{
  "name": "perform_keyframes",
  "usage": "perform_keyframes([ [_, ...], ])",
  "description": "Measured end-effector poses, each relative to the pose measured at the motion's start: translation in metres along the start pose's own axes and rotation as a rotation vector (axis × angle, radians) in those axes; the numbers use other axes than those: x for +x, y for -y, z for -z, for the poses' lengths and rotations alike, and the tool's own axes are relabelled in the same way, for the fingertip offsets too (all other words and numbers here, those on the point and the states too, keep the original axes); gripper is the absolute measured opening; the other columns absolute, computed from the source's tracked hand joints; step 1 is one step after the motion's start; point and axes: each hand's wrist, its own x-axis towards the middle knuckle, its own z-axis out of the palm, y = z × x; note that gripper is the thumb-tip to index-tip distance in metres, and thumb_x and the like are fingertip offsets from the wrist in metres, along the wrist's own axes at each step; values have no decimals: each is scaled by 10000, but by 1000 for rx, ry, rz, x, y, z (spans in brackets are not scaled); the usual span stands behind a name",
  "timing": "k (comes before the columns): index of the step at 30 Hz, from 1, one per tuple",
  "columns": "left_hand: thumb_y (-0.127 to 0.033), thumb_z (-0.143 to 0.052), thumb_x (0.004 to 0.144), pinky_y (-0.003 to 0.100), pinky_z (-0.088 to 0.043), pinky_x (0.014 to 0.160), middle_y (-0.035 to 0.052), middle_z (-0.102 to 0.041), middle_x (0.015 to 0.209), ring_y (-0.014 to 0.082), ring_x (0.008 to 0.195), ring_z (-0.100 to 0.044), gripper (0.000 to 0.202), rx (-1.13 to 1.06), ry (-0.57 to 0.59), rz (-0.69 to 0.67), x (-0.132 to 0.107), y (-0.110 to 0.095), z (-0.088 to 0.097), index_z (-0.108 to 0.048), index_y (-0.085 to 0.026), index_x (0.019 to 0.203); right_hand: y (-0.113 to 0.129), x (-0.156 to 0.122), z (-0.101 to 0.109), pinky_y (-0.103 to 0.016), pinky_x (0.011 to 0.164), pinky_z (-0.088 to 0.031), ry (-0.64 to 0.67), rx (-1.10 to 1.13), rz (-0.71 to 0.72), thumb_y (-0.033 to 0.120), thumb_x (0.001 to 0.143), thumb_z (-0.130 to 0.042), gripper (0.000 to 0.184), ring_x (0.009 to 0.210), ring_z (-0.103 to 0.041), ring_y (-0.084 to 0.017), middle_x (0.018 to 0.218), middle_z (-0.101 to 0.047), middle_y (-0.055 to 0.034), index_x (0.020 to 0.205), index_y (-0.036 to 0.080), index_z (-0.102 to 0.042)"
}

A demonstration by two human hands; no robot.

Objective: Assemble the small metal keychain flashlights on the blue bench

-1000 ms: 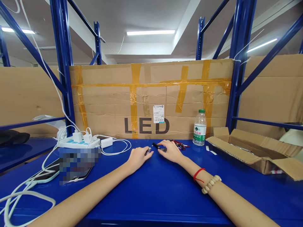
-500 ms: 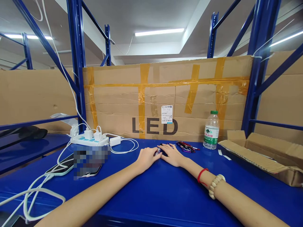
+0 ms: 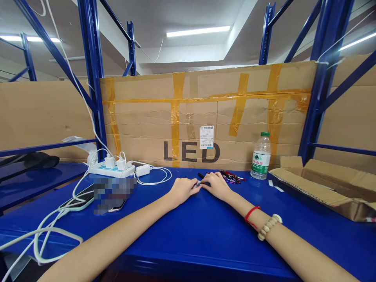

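My left hand (image 3: 182,192) is closed, thumb and fingers pinching a small pen (image 3: 197,183) with a clear or silvery part showing; most of it is hidden. Facing it, my right hand (image 3: 217,185) has its fingers bent and its fingertips pinched at the other end of that pen. Just behind the fingertips a black pen (image 3: 201,175) lies on the blue tabletop (image 3: 188,239). Beyond my right hand is a loose pile of red, purple and dark pens (image 3: 233,176), partly covered by the hand.
A water bottle (image 3: 261,156) with a green cap stands at the back right, beside an open cardboard box (image 3: 320,192). To the left are a white power strip (image 3: 111,170), tangled white cables (image 3: 55,231) and phones (image 3: 79,199). A tall cardboard panel (image 3: 141,129) closes off the back.
My right hand has drawn in from lying spread over the tabletop, its fingers now bent and pinched at the pen. The black pen behind it shows more. The camera view has tilted slightly down.
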Motion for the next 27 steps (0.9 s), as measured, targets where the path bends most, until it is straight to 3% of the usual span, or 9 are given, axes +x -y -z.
perform_keyframes([
  [14,-444,-357,830,197,-309,488,22,-625,677,160,638,-593,314,9,9,40,3,2,-3,-558,-206,795,-2,-4,8,-329,710,-272,37,193,-190,447,734,-524,257,701,-581,-155,698,-667,6,697,204,-600],
  [20,-457,-347,830,203,-283,478,24,-631,678,165,636,-589,327,26,20,53,4,2,-4,-558,-209,798,-3,-3,9,-297,674,-297,45,197,-145,405,726,-552,213,667,-586,-150,670,-671,5,662,216,-627],
  [27,-450,-344,834,212,-279,486,24,-628,685,177,651,-588,325,16,21,68,4,3,-3,-549,-205,775,3,-4,-1,-295,677,-306,-52,112,-63,348,757,-539,174,704,-562,-149,727,-650,-11,716,200,-620],
])
